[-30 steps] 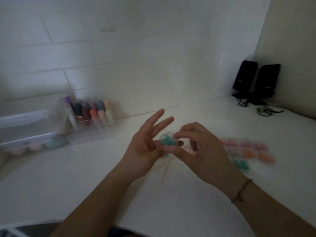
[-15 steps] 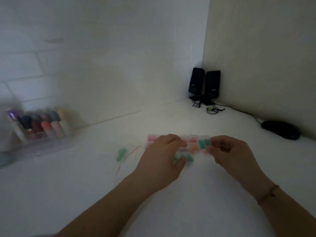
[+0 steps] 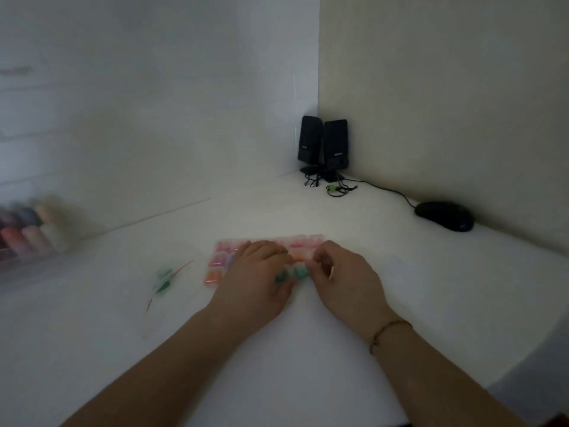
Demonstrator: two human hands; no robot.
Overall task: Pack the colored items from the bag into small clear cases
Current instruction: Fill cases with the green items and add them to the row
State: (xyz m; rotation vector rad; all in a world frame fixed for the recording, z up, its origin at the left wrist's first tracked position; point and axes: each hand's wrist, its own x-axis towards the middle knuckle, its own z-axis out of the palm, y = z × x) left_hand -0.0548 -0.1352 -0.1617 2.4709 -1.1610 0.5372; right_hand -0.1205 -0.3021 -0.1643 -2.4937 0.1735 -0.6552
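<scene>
Several small clear cases (image 3: 222,253) holding pink, orange and teal items lie in rows on the white table (image 3: 308,349). My left hand (image 3: 254,280) rests palm down over the middle of the rows, hiding some cases. One teal case (image 3: 281,277) shows beside its thumb. My right hand (image 3: 343,278) has its fingers curled and pinches another teal-filled case (image 3: 300,271) at the right end of the front row. To the left lies a clear bag (image 3: 163,280) with teal items and a red strip; it is blurred.
A clear organizer with colored bottles (image 3: 29,237) stands at the far left. Two black speakers (image 3: 323,146) with cables fill the back corner, and a black mouse (image 3: 443,215) lies by the right wall. The table edge runs along the lower right.
My view swung right. Both hands came down from mid-air to the rows of cases. The right hand carried the teal case to the front row, and the left hand settled over the cases.
</scene>
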